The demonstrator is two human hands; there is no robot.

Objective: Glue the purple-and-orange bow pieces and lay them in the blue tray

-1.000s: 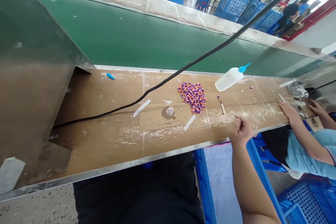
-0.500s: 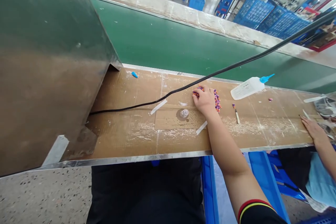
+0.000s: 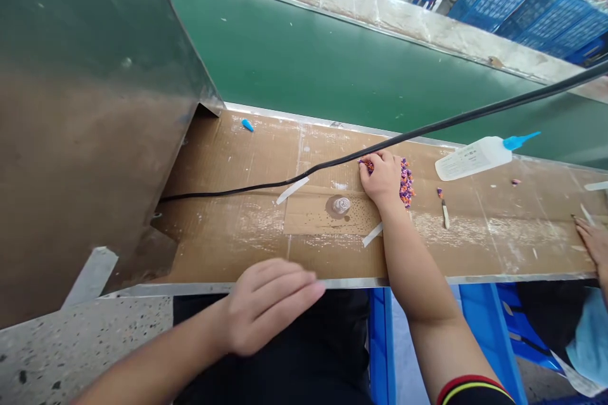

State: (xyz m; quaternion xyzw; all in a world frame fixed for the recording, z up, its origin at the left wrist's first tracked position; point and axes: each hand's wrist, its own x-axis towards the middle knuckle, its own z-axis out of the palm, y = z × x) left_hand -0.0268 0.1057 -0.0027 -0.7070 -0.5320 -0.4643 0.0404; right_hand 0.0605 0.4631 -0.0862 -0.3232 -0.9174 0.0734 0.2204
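My right hand (image 3: pixel 381 178) lies on a pile of small purple and orange pieces (image 3: pixel 406 185), its fingers curled down over them and the fingertips partly hidden. Some pieces show between thumb and forefinger. In front of the table's near edge hangs my left hand (image 3: pixel 273 304), slightly blurred, fingers stretched out close together with nothing seen in it. Left of the pile, a small clear round container (image 3: pixel 341 205) stands in a wet patch on a taped-down cardboard strip (image 3: pixel 308 218). A small knife with a pale handle (image 3: pixel 445 214) lies right of my right forearm.
A white squeeze bottle with a blue nozzle (image 3: pixel 475 158) lies at the back right. A black cable (image 3: pixel 427 130) crosses above the table. The metal housing (image 3: pixel 95 126) bounds the left side. A blue cap (image 3: pixel 247 124) lies at the back. A co-worker's hand (image 3: pixel 593 239) is far right.
My left hand has come into view from below, at the near edge. My right hand remains on the pile, with little change in its pose. The whole view has shifted slightly.
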